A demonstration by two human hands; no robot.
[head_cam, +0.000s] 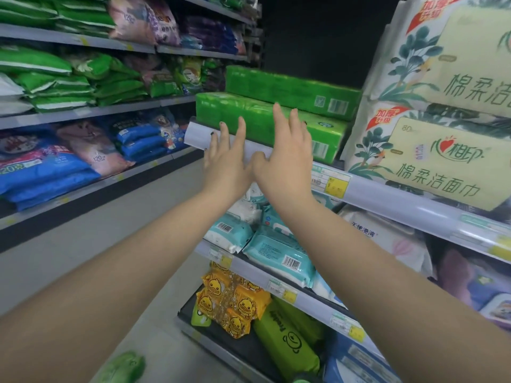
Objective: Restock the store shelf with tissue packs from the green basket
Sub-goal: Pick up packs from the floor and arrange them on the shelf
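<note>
My left hand (225, 158) and right hand (287, 150) are spread flat, fingers straight, against the lower green tissue pack (249, 117) at the shelf's (401, 200) near end; a second green pack (290, 89) lies on top. Across the grey aisle floor (132, 217), left shelves (91, 111) hold bagged goods

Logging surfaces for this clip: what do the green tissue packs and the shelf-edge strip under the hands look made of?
Lower green tissue pack: thin glossy plastic film, judging by sheen and wrinkles; the upper green tissue pack looks the same. Shelf-edge strip: smooth pale plastic, probably, with a soft glare.
</note>
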